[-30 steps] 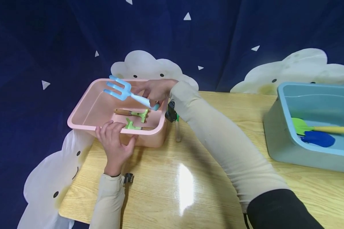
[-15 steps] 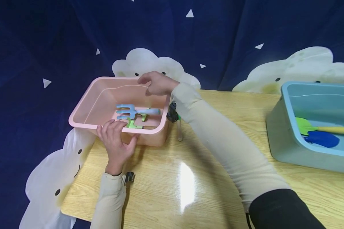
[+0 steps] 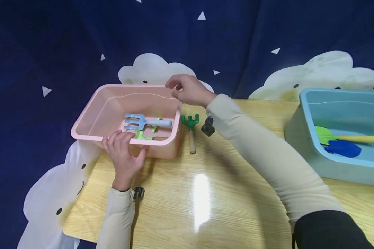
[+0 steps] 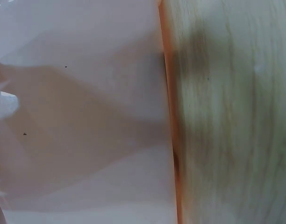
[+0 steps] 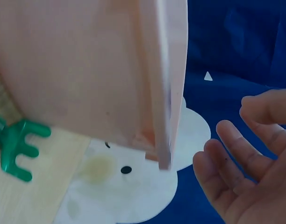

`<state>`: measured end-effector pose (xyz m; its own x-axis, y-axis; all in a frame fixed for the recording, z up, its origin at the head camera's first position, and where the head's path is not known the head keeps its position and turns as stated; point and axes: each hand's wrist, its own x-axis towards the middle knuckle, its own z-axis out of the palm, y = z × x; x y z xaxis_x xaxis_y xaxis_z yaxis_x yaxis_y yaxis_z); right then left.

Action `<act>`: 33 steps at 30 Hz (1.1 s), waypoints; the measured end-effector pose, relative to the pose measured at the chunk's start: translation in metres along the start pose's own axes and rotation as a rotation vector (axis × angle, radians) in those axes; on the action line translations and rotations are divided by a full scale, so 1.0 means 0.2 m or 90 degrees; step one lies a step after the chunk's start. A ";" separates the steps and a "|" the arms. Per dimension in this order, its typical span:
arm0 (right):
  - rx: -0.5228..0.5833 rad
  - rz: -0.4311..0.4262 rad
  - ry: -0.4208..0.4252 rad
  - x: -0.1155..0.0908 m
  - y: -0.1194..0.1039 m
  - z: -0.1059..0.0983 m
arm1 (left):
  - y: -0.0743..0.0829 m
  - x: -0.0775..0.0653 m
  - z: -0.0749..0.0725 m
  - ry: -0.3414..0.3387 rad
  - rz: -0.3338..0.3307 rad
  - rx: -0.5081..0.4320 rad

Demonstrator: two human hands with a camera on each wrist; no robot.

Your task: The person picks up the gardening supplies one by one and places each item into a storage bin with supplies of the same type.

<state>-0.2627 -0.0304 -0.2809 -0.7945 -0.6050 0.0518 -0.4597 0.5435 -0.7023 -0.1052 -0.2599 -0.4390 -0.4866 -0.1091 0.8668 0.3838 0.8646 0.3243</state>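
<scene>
My left hand [image 3: 124, 155] grips the near rim of the pink tub [image 3: 90, 138], fingers over the edge and thumb against its outer wall. Inside the tub lies a light blue toy garden fork [image 3: 140, 121], tines to the left, across a small light-green tool with a wooden handle, partly hidden. A second light-green tool [image 3: 140, 135] lies by the near wall. My right hand [image 3: 191, 90] hovers at the tub's far right corner, holding nothing; its loosely bent fingers [image 5: 236, 144] show in the right wrist view. Below it, a green toy rake [image 3: 190, 122] with a wooden handle lies on the table.
A light blue tub [image 3: 305, 138] stands at the right with a lime-green shovel [image 3: 324, 135] on a yellow handle and a dark blue scoop [image 3: 346, 148] in it. Behind the wooden table [image 3: 174, 200] hangs a navy cloth [image 3: 174, 27] with white clouds.
The right hand has let go of the light blue fork, which dropped into the pink tub, and has moved right, out over the tub's right rim. The left hand stays on the near rim.
</scene>
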 end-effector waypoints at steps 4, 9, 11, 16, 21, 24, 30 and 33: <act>-0.028 -0.023 0.012 -0.07 0.04 -0.03 | 0.00 0.00 -0.01 0.005 -0.002 0.001; -0.044 -0.064 0.038 -0.17 0.12 -0.04 | 0.01 0.00 -0.01 0.005 0.000 0.000; -0.047 -0.069 0.045 -0.22 0.15 -0.04 | 0.01 0.00 -0.01 0.008 0.002 0.000; -0.056 -0.063 0.050 -0.32 0.21 -0.03 | 0.01 0.00 -0.01 0.014 0.004 0.000; -0.073 -0.070 0.038 -0.40 0.29 -0.01 | 0.01 0.00 -0.02 0.012 0.005 0.002; -0.079 -0.069 0.025 -0.43 0.32 0.01 | 0.01 0.00 -0.02 0.012 0.006 0.003; -0.065 -0.047 -0.005 -0.48 0.37 0.04 | 0.01 0.00 -0.01 0.010 0.004 -0.004; -0.065 -0.032 -0.022 -0.51 0.40 0.07 | 0.02 0.01 0.00 0.010 0.005 -0.007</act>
<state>-0.2137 0.0663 -0.3512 -0.7558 -0.6521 0.0591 -0.5379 0.5669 -0.6239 -0.1038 -0.2578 -0.4365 -0.4713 -0.1104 0.8750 0.3962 0.8599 0.3219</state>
